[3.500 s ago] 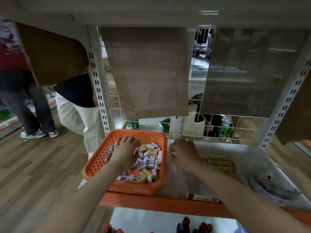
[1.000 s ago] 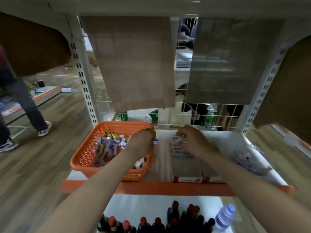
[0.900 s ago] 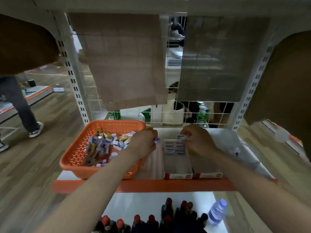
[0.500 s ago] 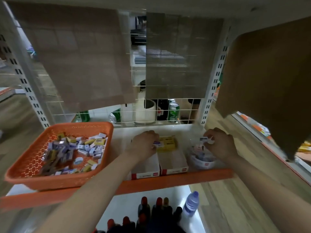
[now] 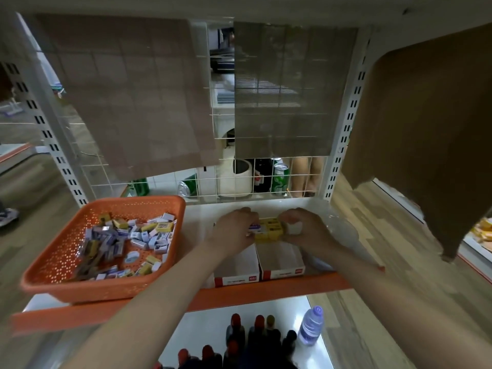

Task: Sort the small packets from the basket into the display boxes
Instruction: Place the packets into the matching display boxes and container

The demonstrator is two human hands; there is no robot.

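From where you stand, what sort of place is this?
Probably a small shop, or a mock-up of one: slotted shelving uprights, red-and-white display boxes holding small packets, and capped bottles lined up on the shelf below.

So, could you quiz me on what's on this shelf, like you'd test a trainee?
1. True or false: the orange basket sits left of the display boxes.
2. The packets stacked between the left hand and right hand are: A yellow, B green, C black.
3. How many red-and-white display boxes stand at the shelf edge?
Key: 1 true; 2 A; 3 two.
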